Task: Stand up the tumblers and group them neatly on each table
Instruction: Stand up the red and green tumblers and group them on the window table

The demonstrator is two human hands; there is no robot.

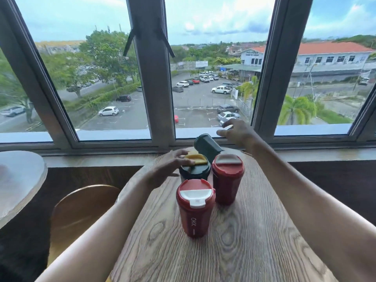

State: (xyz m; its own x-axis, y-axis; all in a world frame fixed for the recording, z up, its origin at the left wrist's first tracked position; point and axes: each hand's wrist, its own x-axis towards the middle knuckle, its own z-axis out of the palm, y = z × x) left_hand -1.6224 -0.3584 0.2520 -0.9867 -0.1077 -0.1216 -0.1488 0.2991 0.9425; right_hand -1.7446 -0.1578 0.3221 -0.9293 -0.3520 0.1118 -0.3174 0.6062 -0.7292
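A wide window [213, 88] fills the far side, its sill running just behind the table [234, 241]. The table is wood-grained and rounded; its far edge meets the sill, and its left edge drops off beside a chair [81, 210]. A second, pale table [18, 180] shows at the far left, well apart. The near half of the wooden top lies bare, as does the strip to the right of the tumblers.

Four tumblers cluster near the far edge. The green tumbler [207, 144] lies on its side, farthest back, its base toward the window. In front of it stand three upright: a black tumbler [194, 169] with a yellow lid flap, a red tumbler [226, 180] with a grey flap just to its right, and a nearer red tumbler marked OKK [194, 208] with a white flap, all close together.

The left hand [164, 169] rests its fingers on the black tumbler's lid, loosely spread. The right hand [238, 133] hovers open beside the green tumbler, fingers apart, gripping nothing.
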